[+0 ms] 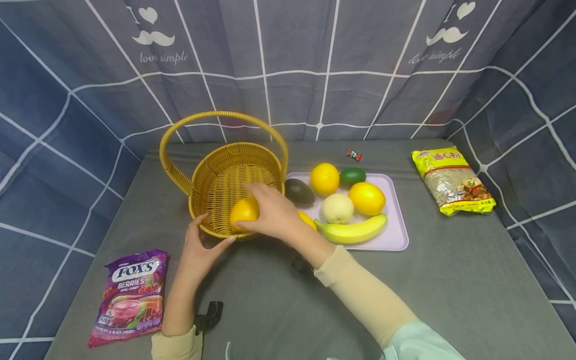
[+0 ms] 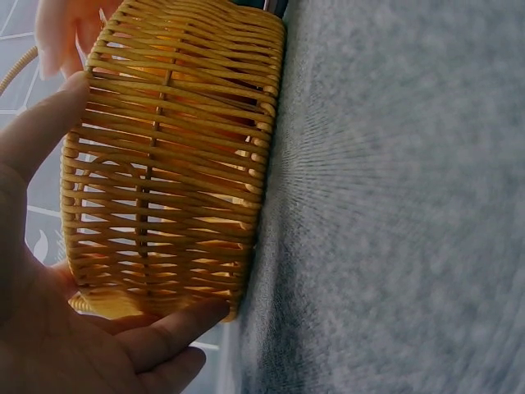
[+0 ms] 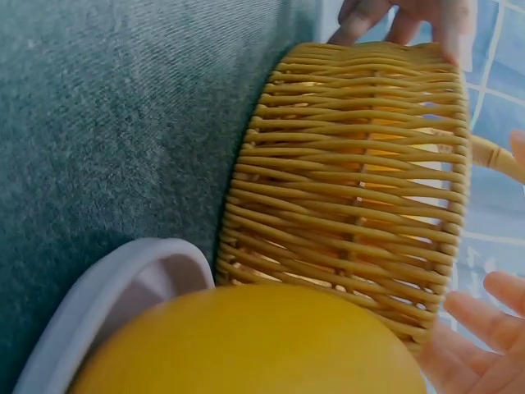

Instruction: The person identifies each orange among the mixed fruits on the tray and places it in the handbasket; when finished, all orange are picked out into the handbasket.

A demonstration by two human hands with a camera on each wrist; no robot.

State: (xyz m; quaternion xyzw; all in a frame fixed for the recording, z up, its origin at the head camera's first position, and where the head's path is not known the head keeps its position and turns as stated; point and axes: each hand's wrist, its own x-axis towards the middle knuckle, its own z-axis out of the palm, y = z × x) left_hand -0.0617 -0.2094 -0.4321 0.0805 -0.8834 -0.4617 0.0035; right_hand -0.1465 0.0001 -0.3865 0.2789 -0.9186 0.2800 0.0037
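Observation:
A wicker basket (image 1: 211, 175) with a tall hoop handle stands at the left, an orange (image 1: 244, 212) inside near its front wall. With thumb and fingers spread, my left hand (image 1: 198, 252) grips the front-left of the basket. In the left wrist view its thumb (image 2: 49, 123) lies at the rim and other fingers (image 2: 184, 328) against the woven side. My right hand (image 1: 270, 210) reaches over the right rim, thumb overlapping the orange and fingers stretched past it. Seen from the right wrist, those fingers (image 3: 484, 328) are spread beside the rim, with orange colour showing through the weave below.
Right of the basket, a lilac tray (image 1: 398, 225) holds an avocado (image 1: 300, 192), another orange (image 1: 324, 179), a green fruit (image 1: 353, 176), yellow fruits (image 1: 367, 198), a pale round fruit (image 1: 337, 208) and a banana (image 1: 355, 231). Candy bag (image 1: 130, 300), small wrapped sweet (image 1: 354, 155) and yellow food packet (image 1: 454, 181) lie around.

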